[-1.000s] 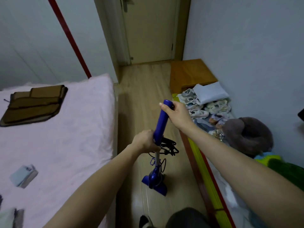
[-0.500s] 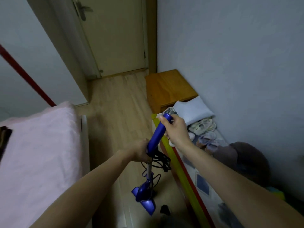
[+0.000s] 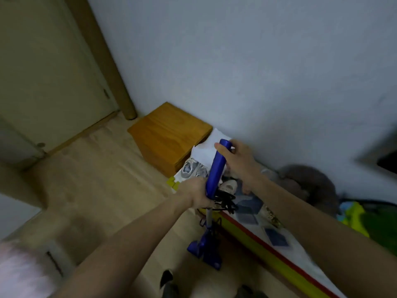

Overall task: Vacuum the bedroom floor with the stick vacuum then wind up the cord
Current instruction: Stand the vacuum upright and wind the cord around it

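The stick vacuum (image 3: 216, 168) stands on the wooden floor (image 3: 103, 179), almost upright, with its long axis tilted so that the top of the blue handle leans away from the person and toward the wall. Its blue floor head (image 3: 205, 251) sits on the floor below the handle, on the person's side of it. The black cord (image 3: 225, 200) hangs in a loose bundle just under the handle, beside the thin metal tube.

Both hands are on the handle. The right hand (image 3: 239, 161) is the grip at the top end, closed around it with the thumb over the tip. The left hand (image 3: 196, 195) is the grip at the bottom end of the handle, also closed around it, and it touches the cord bundle or is just beside it; I cannot tell which.

So the cord lies directly below the left hand and well below the right hand. I judge that the left hand is the nearer 1 for handling the cord, while the right hand steadies the vacuum.

Beyond the handle, a low platform with shoes (image 3: 193, 168) runs along the wall, and a wooden box (image 3: 169, 136) stands behind it, near the door (image 3: 43, 72).
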A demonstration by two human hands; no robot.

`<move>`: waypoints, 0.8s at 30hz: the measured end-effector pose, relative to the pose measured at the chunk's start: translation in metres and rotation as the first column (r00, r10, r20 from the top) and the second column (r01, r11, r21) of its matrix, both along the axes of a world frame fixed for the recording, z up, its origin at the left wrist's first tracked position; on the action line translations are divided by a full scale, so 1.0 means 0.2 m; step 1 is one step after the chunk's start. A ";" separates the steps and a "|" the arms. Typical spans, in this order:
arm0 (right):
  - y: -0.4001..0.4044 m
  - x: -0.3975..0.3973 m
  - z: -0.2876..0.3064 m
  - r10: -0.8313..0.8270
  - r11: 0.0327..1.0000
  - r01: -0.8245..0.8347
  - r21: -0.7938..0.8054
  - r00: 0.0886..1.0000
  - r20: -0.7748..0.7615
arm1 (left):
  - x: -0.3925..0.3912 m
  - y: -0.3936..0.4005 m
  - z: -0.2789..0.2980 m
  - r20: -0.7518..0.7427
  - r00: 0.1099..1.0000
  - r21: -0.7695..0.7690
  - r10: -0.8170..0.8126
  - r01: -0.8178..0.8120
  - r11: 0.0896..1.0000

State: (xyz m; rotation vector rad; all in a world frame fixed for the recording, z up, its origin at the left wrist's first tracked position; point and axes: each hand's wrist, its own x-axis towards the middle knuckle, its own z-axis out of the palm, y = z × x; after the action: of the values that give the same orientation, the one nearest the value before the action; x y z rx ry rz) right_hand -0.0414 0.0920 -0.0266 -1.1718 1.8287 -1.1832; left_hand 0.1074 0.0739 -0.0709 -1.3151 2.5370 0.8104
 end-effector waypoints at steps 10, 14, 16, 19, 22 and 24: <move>0.03 0.00 0.08 -0.289 0.957 0.285 0.052 0.934 0.209 | -0.07 -0.32 0.00 0.086 0.928 -0.055 -0.363 0.368 0.928; -0.04 0.01 0.12 -0.258 0.966 0.249 0.070 0.948 0.189 | -0.06 -0.34 -0.02 0.034 0.950 -0.078 -0.310 0.311 0.947; -0.08 0.03 0.13 -0.225 0.973 0.211 0.090 0.954 0.199 | -0.04 -0.35 -0.02 0.013 0.962 -0.081 -0.274 0.274 0.958; -0.12 0.05 0.13 -0.179 0.979 0.160 0.124 0.970 0.167 | -0.01 -0.35 -0.03 0.010 0.976 -0.092 -0.217 0.217 0.972; -0.17 0.06 0.12 -0.123 0.985 0.107 0.137 0.986 0.114 | 0.01 -0.33 -0.05 -0.030 0.992 -0.073 -0.119 0.117 0.991; -0.19 0.07 0.11 -0.091 0.988 0.073 0.135 0.987 0.131 | 0.04 -0.32 -0.06 -0.057 0.996 -0.072 -0.071 0.067 0.995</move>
State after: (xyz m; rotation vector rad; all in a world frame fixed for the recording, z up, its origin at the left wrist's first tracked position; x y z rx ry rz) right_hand -0.0268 0.0534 -0.0037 -0.9273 1.8349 -1.1428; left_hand 0.1148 0.0106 -0.0828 -1.2334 2.6641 0.7646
